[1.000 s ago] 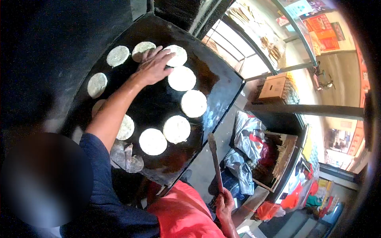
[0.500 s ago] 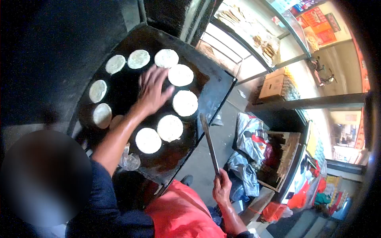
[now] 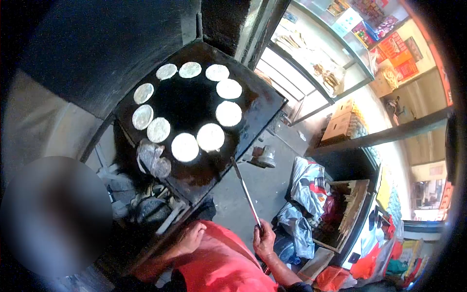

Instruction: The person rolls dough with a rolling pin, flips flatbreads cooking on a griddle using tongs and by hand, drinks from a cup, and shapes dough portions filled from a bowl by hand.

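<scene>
Head view, from where I stand; biggest item is the griddle (image 3: 260, 104), dark and flat; red apron (image 3: 219, 258) on the person at the griddle's near side; silver bags (image 3: 306, 177) well off to the griddle's right; grey bundle (image 3: 154, 159), cloth or similar, on the griddle's near-left corner; long thin tool (image 3: 246, 192) slants up, tip by the griddle's right edge, contact hard to tell.

Right hand (image 3: 264, 239) is wrapped round the tool's lower end, off the griddle's near-right side; left hand (image 3: 192, 237) sits at the apron, just short of the griddle, fingers curled, palm hidden, so can't tell if it holds anything.

Smallest: ten pale flat rounds (image 3: 210, 137) in a ring on the griddle, some neighbours nearly meeting; they look light, soft, probably floppy and prone to tear; likely best lifted with the tool under a rim, or pinched lightly at the edge; tool looks stiff and light, sensibly held at the end away from the griddle.
</scene>
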